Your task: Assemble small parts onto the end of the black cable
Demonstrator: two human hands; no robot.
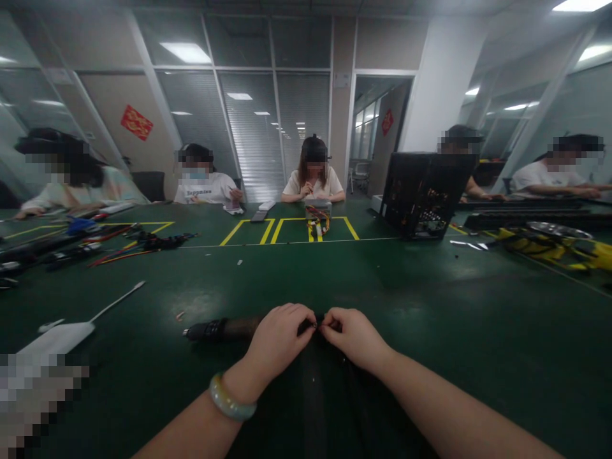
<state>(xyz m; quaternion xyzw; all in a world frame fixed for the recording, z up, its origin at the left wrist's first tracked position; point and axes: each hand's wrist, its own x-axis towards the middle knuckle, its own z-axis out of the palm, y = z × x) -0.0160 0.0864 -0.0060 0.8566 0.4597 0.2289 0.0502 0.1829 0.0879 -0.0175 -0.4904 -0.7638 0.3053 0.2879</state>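
My left hand point(283, 331), with a pale green bangle point(233, 398) at its wrist, is closed in a pinch in front of me. Facing it, my right hand point(354, 338) is pinched too, its fingertips almost touching those of the left. Between them shows a small dark piece with a shiny spot point(315, 325), too small to name. A dark cylindrical tool with a narrow metal tip, like an electric screwdriver point(224, 329), lies on the table behind my left hand, which partly hides it. Dark strips run toward me below the hands, hard to make out.
On the green table point(406, 287), a white device with a cable point(60, 338) lies at left, beyond it cable bundles point(143, 242). A black computer case point(425, 194) stands back right, near yellow-black cables point(559, 245). A power supply point(318, 210) is opposite, before a seated person point(313, 175).
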